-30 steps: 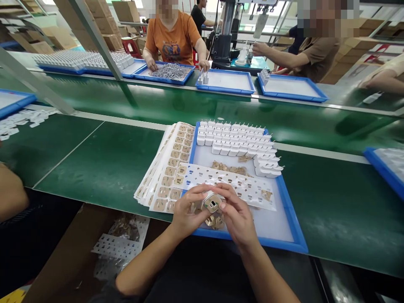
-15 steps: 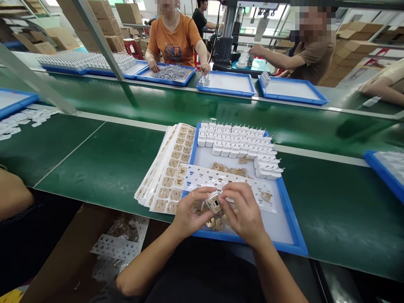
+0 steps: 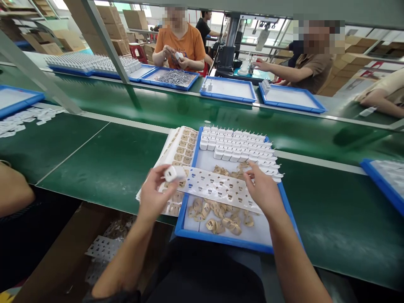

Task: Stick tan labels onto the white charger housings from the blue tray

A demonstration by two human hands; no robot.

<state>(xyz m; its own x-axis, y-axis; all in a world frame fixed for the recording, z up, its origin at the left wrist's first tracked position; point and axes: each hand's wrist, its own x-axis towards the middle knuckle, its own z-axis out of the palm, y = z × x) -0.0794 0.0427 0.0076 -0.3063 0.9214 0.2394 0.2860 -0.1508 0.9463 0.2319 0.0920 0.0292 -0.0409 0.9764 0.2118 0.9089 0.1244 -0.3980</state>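
Observation:
My left hand [image 3: 154, 194] is closed on a white plug charger [image 3: 174, 173], whose port end faces me, over the left edge of the tray. My right hand [image 3: 264, 189] hovers over the right side of the blue-rimmed tray [image 3: 221, 240], thumb and fingers apart, close to rows of white chargers [image 3: 233, 145] with their pins up. Across the tray lies a mostly bare white sticker sheet [image 3: 217, 185], its right end near my right hand. Crumpled tan backing papers [image 3: 221, 214] lie in front of and behind it.
Left of the tray is a stack of sheets with tan stickers [image 3: 180, 149]. Beyond the green bench [image 3: 78, 155], co-workers sit behind more trays [image 3: 229, 89]; a person in an orange shirt [image 3: 189, 42] handles a white piece. Another tray [image 3: 385, 181] stands at right.
My hands have parted: the left carried the charger left and up, while the right moved right toward the charger rows. The co-worker in orange has lifted both hands from the trays.

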